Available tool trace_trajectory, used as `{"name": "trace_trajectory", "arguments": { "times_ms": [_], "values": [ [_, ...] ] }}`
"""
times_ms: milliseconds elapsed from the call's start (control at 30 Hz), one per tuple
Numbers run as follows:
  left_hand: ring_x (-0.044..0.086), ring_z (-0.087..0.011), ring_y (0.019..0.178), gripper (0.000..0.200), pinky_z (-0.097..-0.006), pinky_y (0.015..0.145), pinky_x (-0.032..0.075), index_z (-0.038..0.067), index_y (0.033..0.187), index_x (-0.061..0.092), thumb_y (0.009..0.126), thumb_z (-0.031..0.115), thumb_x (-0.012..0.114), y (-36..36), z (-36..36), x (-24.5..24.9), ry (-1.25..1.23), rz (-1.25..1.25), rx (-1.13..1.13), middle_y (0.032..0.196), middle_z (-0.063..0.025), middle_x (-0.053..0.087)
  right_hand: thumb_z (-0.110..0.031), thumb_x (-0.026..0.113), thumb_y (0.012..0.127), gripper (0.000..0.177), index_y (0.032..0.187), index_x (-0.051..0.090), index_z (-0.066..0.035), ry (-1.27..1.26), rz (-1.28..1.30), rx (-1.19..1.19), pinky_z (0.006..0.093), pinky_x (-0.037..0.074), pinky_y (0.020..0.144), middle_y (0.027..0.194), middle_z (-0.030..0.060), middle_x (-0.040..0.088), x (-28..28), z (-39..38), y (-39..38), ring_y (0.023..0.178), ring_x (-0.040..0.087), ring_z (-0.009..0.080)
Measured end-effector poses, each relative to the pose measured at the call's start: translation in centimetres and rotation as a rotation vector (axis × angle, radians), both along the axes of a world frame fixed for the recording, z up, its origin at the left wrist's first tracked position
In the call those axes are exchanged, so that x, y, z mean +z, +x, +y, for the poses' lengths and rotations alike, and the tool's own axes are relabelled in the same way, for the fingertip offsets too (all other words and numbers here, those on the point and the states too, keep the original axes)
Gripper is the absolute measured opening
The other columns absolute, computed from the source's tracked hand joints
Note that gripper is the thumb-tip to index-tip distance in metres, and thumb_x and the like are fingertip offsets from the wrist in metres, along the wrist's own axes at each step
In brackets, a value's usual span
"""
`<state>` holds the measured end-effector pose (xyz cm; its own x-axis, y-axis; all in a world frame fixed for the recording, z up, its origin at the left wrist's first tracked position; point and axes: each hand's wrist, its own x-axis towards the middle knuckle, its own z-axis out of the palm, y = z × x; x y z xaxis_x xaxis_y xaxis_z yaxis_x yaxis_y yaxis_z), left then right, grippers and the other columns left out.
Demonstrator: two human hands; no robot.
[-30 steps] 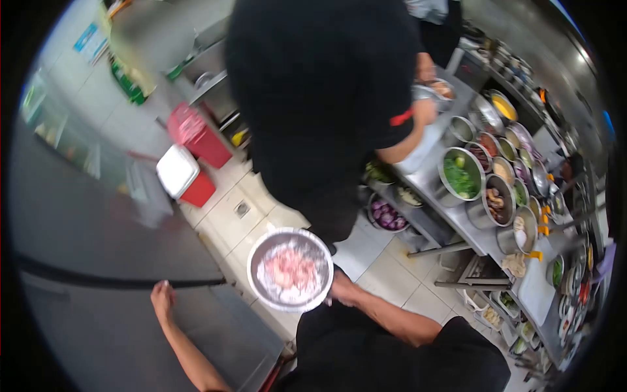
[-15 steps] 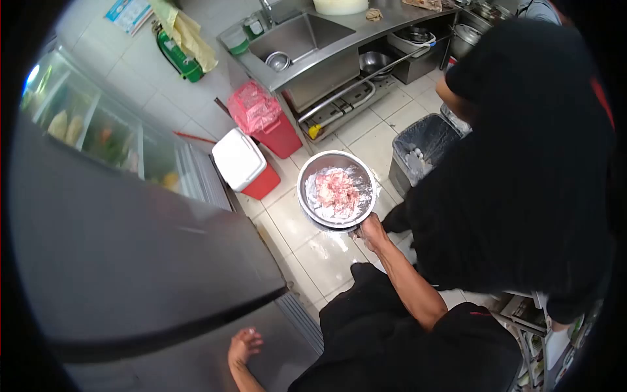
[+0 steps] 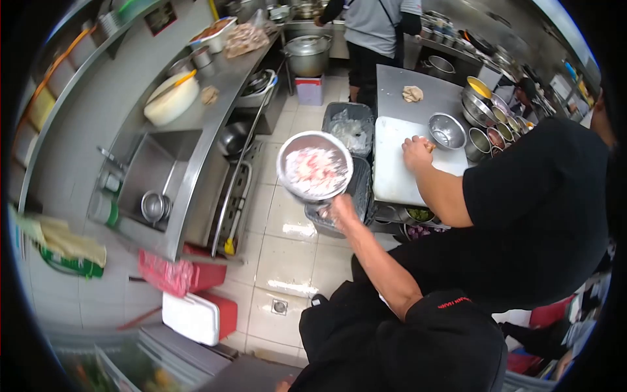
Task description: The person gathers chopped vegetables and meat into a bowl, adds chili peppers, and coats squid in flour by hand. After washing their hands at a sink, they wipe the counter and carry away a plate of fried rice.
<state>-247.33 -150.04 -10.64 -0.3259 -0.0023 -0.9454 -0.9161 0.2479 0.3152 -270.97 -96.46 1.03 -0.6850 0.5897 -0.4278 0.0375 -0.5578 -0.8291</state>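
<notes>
My right hand [image 3: 341, 210] is closed on the near edge of a round metal bowl [image 3: 315, 138], held up over the floor. Inside the bowl lie pale pink pieces [image 3: 316, 171] that look coated in white powder. Only a sliver of my left hand [image 3: 283, 386] shows at the bottom edge, above a grey surface; its fingers are hidden. Beneath and beside the bowl stands a dark lined bin [image 3: 359, 186].
At right a co-worker in black has a hand [image 3: 416, 154] on a white board [image 3: 395, 179], near a small metal bowl [image 3: 447, 131]. Another person [image 3: 373, 32] stands ahead. A steel sink [image 3: 151, 176] and counter run along the left; a red-and-white cooler [image 3: 191, 318] stands below.
The view has swung right and up, bringing the board and far aisle in. The bowl stays in my right hand. My left hand, earlier in view with fingers apart, is now almost out of frame.
</notes>
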Motion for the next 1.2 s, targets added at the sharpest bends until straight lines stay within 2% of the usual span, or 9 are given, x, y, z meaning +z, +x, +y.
{"name": "trace_trajectory", "arguments": {
  "times_ms": [200, 300, 333, 367, 600, 800, 867, 1067, 1200],
  "values": [
    [0.058, -0.0272, 0.076, 0.027, -0.0410, 0.058, 0.050, 0.002, 0.101, 0.052, 0.082, 0.022, 0.052, -24.3, 0.8, 0.2, -0.080, 0.276, -0.209, 0.088, -0.0130, 0.058, -0.014, 0.046, 0.082, 0.021, 0.089, 0.059, 0.002, -0.013, 0.114, -0.522, 0.0278, 0.038, 0.040, 0.071, 0.0089, 0.058, -2.2, 17.9, -7.5, 0.049, 0.049, 0.0147],
    [0.052, -0.0336, 0.107, 0.083, -0.0374, 0.075, 0.052, 0.013, 0.140, 0.005, 0.078, 0.027, 0.059, -30.3, -2.1, 1.4, 0.175, 0.126, -0.133, 0.145, -0.0161, 0.010, -0.022, 0.045, 0.085, 0.022, 0.086, 0.056, -0.003, 0.762, -0.247, -0.637, 0.0313, 0.039, 0.049, 0.074, 0.0091, 0.055, -10.0, 30.0, -8.7, 0.058, 0.048, 0.0170],
    [0.058, -0.0269, 0.076, 0.028, -0.0374, 0.056, 0.050, 0.000, 0.102, 0.051, 0.084, 0.020, 0.049, -30.6, 4.3, 6.4, -0.042, 0.317, -0.023, 0.089, -0.0137, 0.057, -0.025, 0.045, 0.086, 0.023, 0.086, 0.056, -0.005, 1.308, -0.465, -0.627, 0.0330, 0.041, 0.054, 0.076, 0.0101, 0.054, -12.8, 34.4, -7.9, 0.063, 0.048, 0.0185],
    [0.056, -0.0216, 0.063, 0.024, -0.0322, 0.050, 0.046, -0.003, 0.092, 0.053, 0.079, 0.018, 0.052, -31.4, 5.6, 7.7, 0.034, 0.324, 0.094, 0.074, -0.0125, 0.057, -0.028, 0.044, 0.087, 0.024, 0.086, 0.055, -0.006, 1.691, -0.493, -0.737, 0.0348, 0.042, 0.059, 0.079, 0.0111, 0.054, -14.3, 37.3, -7.5, 0.068, 0.049, 0.0200],
    [0.060, -0.0187, 0.065, 0.022, -0.0296, 0.052, 0.050, -0.005, 0.096, 0.054, 0.084, 0.011, 0.046, -38.9, 3.7, 11.5, -0.133, 0.361, 0.438, 0.081, -0.0119, 0.061, -0.013, 0.051, 0.083, 0.029, 0.110, 0.049, -0.004, 0.677, -0.146, -0.443, 0.0369, 0.046, 0.076, 0.099, 0.0105, 0.056, -16.3, 52.7, -5.7, 0.090, 0.054, 0.0255],
    [0.059, -0.0158, 0.063, 0.023, -0.0273, 0.053, 0.048, -0.005, 0.091, 0.059, 0.084, 0.017, 0.055, -56.9, 4.3, 10.0, -0.351, 0.851, 0.175, 0.076, -0.0095, 0.061, -0.020, 0.050, 0.087, 0.015, 0.087, 0.054, -0.005, 0.245, 0.065, -0.920, 0.0287, 0.044, 0.074, 0.084, 0.0066, 0.054, -11.2, 38.4, -11.7, 0.076, 0.053, 0.0181],
    [0.056, -0.0109, 0.065, 0.027, -0.0241, 0.053, 0.045, -0.002, 0.099, 0.057, 0.082, 0.019, 0.059, -67.7, 4.4, 8.9, -0.330, 1.057, 0.171, 0.078, -0.0069, 0.061, -0.019, 0.046, 0.089, 0.015, 0.088, 0.053, -0.006, 0.439, 0.183, -0.259, 0.0238, 0.045, 0.065, 0.076, 0.0023, 0.051, -12.8, 31.3, -13.1, 0.068, 0.050, 0.0115],
    [0.058, -0.0335, 0.090, 0.076, -0.0373, 0.081, 0.043, -0.003, 0.121, 0.041, 0.073, 0.053, 0.060, -99.0, 3.1, 5.8, -0.753, 1.242, 0.224, 0.091, -0.0208, 0.061, -0.025, 0.048, 0.090, 0.025, 0.067, 0.045, -0.016, 0.022, -0.156, -0.048, 0.0185, 0.026, 0.035, 0.053, -0.0059, 0.036, -2.2, -7.8, -39.6, 0.041, 0.035, 0.0034],
    [0.059, -0.0349, 0.089, 0.071, -0.0407, 0.081, 0.045, -0.005, 0.113, 0.045, 0.075, 0.054, 0.057, -107.1, 1.8, 4.2, -0.713, 1.183, 0.336, 0.087, -0.0224, 0.061, -0.014, 0.047, 0.086, 0.038, 0.120, 0.047, 0.003, 0.111, -0.022, 0.541, 0.0276, 0.045, 0.081, 0.107, 0.0123, 0.057, -7.5, -20.3, -50.7, 0.094, 0.057, 0.0186]
  ]
}}
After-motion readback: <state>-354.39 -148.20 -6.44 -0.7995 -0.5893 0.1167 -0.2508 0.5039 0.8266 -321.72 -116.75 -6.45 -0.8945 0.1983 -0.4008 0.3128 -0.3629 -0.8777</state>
